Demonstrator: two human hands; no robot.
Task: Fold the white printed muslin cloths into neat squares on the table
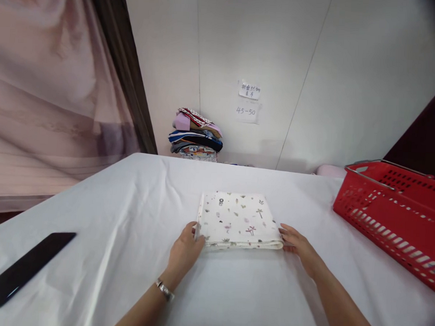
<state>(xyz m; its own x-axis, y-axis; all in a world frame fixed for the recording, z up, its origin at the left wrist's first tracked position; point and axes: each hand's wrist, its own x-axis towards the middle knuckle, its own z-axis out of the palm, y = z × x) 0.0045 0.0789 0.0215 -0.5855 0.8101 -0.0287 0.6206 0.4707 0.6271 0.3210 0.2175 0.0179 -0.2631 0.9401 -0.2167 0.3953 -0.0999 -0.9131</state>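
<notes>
A folded white cloth (238, 220) with small printed plants and flamingos lies flat in the middle of the white-covered table (128, 217). My left hand (185, 250) is at the cloth's near left corner, fingers curled round its edge. My right hand (297, 244) rests at the near right corner, fingers stretched out and touching the cloth's side. A watch sits on my left wrist.
A red plastic basket (395, 214) with metal handles stands at the right edge. A long flat black object (25, 267) lies at the near left. A stack of folded clothes (196, 133) sits by the wall behind, under two paper labels (248, 101). A pink curtain hangs left.
</notes>
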